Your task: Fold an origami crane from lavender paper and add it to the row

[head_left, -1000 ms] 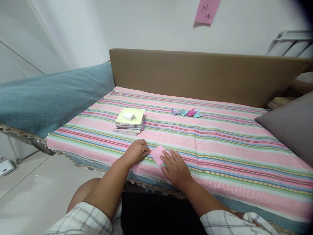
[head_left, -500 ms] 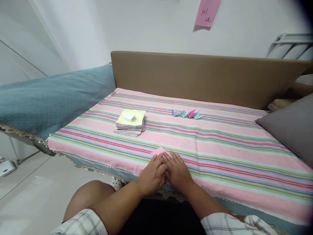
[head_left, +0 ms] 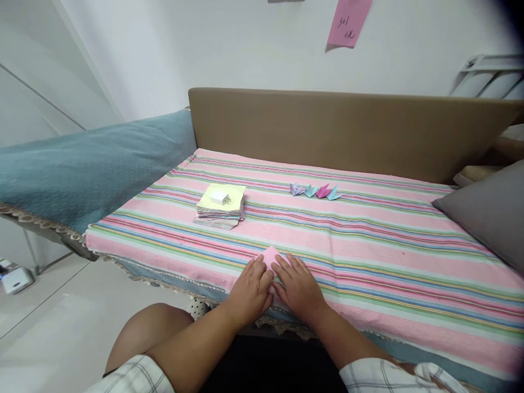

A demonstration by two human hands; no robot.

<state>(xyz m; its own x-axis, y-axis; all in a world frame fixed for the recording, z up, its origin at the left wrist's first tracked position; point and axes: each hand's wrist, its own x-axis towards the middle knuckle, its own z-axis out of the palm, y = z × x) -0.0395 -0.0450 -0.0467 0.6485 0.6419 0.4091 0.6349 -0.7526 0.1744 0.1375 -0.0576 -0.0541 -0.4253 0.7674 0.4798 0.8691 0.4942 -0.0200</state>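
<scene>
A small pink sheet of origami paper (head_left: 270, 253) lies on the striped cloth, its pointed top corner showing between my hands and its lower part hidden beneath them. My left hand (head_left: 250, 289) rests on the sheet's left side, fingers slightly bent and pressing down. On the right side, my right hand (head_left: 299, 286) lies flat with its fingers extended over the edge of the paper. Both hands are open, a narrow gap between them. Farther back stand several folded paper cranes in a row, among them a magenta crane (head_left: 323, 191).
A stack of square paper (head_left: 221, 213) with a white plug adapter (head_left: 219, 197) on top sits to the left. The striped cloth (head_left: 368, 245) covers the sofa seat. A grey cushion (head_left: 491, 207) is at right; a blue-covered armrest (head_left: 102, 158) bounds the left.
My hands have moved apart, where before the left fingers overlapped the right. More of the pink paper's top corner shows between them. The view has shifted slightly.
</scene>
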